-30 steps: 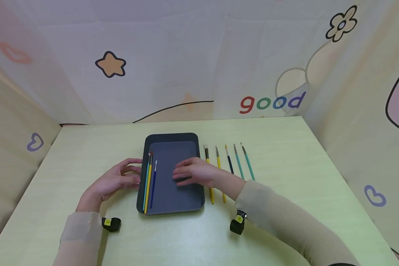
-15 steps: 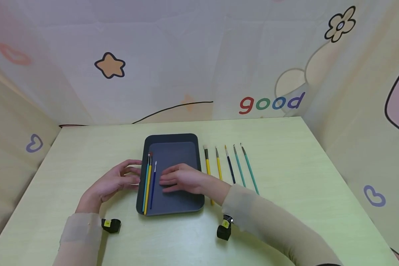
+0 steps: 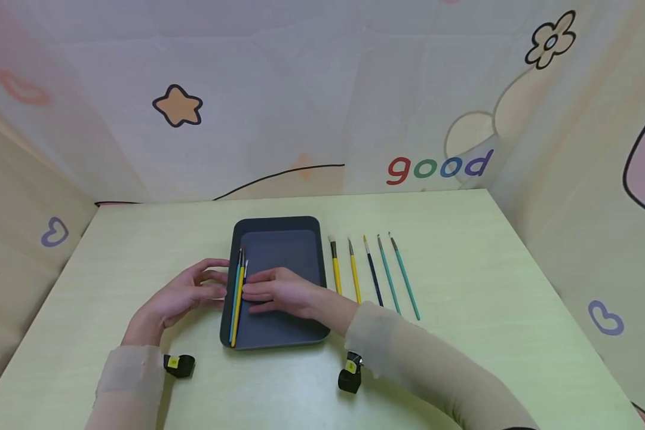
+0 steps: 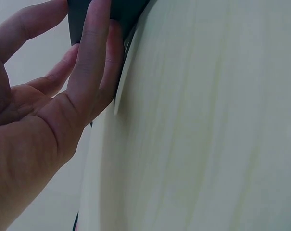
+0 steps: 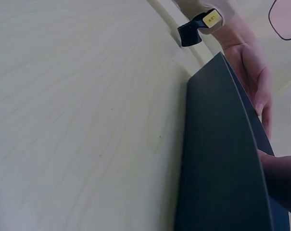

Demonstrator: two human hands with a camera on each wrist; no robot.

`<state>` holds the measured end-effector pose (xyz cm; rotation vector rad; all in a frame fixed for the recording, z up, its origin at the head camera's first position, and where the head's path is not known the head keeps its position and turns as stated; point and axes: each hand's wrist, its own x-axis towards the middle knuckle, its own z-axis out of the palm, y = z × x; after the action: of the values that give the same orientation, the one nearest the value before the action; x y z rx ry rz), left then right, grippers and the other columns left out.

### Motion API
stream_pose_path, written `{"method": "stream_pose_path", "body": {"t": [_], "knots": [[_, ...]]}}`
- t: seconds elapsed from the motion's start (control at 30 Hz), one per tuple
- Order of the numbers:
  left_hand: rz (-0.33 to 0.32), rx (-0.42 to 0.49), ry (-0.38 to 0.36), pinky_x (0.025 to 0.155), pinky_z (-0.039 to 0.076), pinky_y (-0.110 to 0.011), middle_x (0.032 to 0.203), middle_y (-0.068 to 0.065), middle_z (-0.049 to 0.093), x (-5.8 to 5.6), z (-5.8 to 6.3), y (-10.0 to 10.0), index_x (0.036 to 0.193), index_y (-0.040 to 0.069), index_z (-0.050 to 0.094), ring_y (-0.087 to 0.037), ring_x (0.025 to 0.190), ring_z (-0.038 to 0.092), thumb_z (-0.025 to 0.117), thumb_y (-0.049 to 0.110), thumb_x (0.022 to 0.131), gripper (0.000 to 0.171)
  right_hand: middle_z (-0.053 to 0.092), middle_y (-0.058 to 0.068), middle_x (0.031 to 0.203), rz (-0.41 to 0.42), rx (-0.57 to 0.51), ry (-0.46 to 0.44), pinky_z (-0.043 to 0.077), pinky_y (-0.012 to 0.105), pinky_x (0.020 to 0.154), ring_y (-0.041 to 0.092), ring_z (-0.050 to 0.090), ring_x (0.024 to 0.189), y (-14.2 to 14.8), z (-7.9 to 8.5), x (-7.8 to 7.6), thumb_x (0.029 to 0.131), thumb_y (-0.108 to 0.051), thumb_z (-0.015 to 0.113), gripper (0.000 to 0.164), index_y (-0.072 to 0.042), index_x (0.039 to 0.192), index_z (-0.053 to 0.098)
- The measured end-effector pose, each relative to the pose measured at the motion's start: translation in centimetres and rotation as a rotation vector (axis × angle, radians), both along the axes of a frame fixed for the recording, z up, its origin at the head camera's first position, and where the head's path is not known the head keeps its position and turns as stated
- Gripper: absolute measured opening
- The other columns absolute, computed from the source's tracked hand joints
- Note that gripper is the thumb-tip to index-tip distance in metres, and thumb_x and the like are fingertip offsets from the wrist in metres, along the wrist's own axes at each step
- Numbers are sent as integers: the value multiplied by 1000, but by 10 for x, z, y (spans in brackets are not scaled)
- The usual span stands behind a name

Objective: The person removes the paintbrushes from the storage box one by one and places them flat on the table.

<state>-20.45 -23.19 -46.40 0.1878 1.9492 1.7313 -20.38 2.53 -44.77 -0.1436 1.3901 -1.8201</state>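
Note:
A dark grey tray (image 3: 282, 248) lies on the table. Along its left inner side are a teal paintbrush (image 3: 233, 301), a yellow paintbrush (image 3: 238, 304) and a blue paintbrush (image 3: 246, 269), close together. My right hand (image 3: 285, 292) is inside the tray, its extended fingertips right at the blue paintbrush, covering part of it. My left hand (image 3: 185, 291) rests its spread, relaxed fingers against the tray's left outer wall; the left wrist view has these fingers (image 4: 90, 53) on the dark wall. In the right wrist view the tray's near wall (image 5: 217, 144) hides part of both hands.
Right of the tray several paintbrushes lie in a row: two yellow, with the first yellow paintbrush (image 3: 335, 266) nearest the tray, then a dark blue paintbrush (image 3: 373, 275) and two teal, the last teal paintbrush (image 3: 404, 278) farthest right. My right forearm (image 3: 419, 352) crosses over their lower side.
My right hand has moved left across the tray, and the blue paintbrush has slid left against the yellow one. My left hand has stayed at the tray's side.

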Motion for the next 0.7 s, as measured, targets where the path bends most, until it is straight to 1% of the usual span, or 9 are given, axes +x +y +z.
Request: {"method": "stream_pose_path", "body": {"t": [0.13,0.47,0.57,0.7], "knots": [[0,-7,4,96,56,-43,136,-29,47,0,1,0,155,3,32,-31,109,64,68,4,97,69,57,28,140,-12,-9,10,45,50,108,36,51,135,-5,-3,0,105,-3,56,50,16,147,37],[-2,-5,12,95,56,-43,135,-29,48,0,1,-1,155,1,32,-31,108,64,67,3,96,68,58,25,138,-46,-21,13,46,47,108,34,55,132,-9,-10,-2,104,-3,58,53,15,148,35],[-2,-4,8,95,56,-43,135,-29,48,0,0,0,155,1,32,-31,108,64,68,3,96,69,57,23,138,-53,-31,1,46,47,108,33,54,133,-8,-13,-1,104,-3,58,54,14,149,34],[0,-10,4,95,56,-44,135,-28,47,-1,0,0,155,2,32,-32,108,64,69,4,96,70,55,23,141,-59,-44,-4,46,49,108,35,53,134,-8,-16,0,105,-3,56,53,13,150,34]]}}
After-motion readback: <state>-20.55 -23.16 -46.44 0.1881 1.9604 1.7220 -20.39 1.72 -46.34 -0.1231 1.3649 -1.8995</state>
